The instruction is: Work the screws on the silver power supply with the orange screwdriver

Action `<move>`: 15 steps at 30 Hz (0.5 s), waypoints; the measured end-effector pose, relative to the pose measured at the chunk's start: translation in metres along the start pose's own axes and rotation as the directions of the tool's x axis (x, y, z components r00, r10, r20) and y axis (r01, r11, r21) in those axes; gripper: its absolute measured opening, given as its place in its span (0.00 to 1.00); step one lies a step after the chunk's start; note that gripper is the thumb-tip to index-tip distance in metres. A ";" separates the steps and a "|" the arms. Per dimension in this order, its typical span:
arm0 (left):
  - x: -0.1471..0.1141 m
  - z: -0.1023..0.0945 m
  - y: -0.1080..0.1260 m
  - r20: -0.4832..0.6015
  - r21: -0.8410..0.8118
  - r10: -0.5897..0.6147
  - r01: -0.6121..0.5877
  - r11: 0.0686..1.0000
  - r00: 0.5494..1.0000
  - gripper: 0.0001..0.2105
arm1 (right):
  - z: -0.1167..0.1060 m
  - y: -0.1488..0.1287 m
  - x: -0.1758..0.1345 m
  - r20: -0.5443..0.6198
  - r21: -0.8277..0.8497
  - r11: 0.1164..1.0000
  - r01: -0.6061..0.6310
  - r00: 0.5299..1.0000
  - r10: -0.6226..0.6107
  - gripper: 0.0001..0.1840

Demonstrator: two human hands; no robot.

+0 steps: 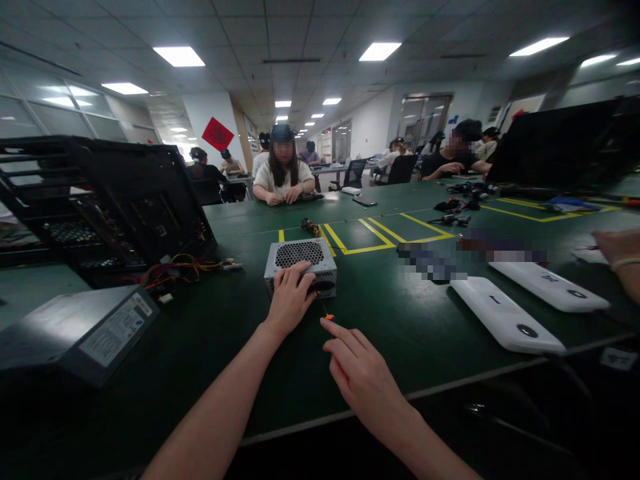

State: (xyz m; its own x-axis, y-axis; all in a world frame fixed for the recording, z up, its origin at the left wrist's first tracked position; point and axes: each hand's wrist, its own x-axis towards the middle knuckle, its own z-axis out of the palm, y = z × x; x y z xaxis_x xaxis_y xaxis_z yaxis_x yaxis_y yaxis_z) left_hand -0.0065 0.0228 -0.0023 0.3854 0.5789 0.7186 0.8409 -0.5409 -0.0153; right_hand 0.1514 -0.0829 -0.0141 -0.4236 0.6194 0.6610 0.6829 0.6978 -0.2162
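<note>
A grey computer power supply unit (300, 255) with a honeycomb vent on top sits on the green table in front of me. My left hand (291, 297) grips its near side, with the fingers bent over the top edge. A thin dark shaft with an orange part, seemingly a screwdriver (329, 317), slants up to the unit's near face. At the orange part are the fingertips of my right hand (357, 367), its index finger leading and the others curled. The fingers hide most of the handle. A dark oval patch (324, 285) shows on the unit beside my left fingers.
An open black computer case (145, 200) and a second power supply unit (107, 327) stand at left, with loose cables (185, 267). Two white devices (505, 313) lie at right. Yellow tape (370, 250) marks the table. A person (285, 167) sits opposite; another's hand (620, 253) reaches in at right.
</note>
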 end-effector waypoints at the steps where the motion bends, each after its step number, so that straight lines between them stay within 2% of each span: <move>1: 0.000 0.000 0.000 -0.001 0.007 0.005 -0.005 1.000 1.000 0.11 | 0.000 0.000 -0.001 0.004 0.009 1.000 -0.007 1.000 0.007 0.11; 8: -0.001 0.001 0.003 -0.020 0.028 0.013 -0.013 1.000 1.000 0.09 | -0.001 -0.003 0.000 0.038 0.006 1.000 -0.006 0.999 0.005 0.12; 11: -0.001 0.001 0.003 -0.017 0.024 0.007 -0.007 1.000 1.000 0.09 | -0.001 -0.003 0.001 -0.026 0.037 0.999 -0.030 0.999 0.031 0.13; 15: 0.000 -0.001 0.003 0.008 0.015 -0.006 0.006 1.000 1.000 0.09 | 0.001 -0.003 -0.001 -0.116 0.043 0.989 -0.139 0.983 0.143 0.12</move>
State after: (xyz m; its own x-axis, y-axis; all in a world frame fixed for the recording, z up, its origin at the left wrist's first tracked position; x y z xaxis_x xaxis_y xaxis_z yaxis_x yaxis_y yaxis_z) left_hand -0.0050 0.0203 -0.0017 0.3833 0.5870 0.7131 0.8489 -0.5281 -0.0216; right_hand 0.1490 -0.0849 -0.0147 -0.2496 0.6668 0.7022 0.7088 0.6199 -0.3366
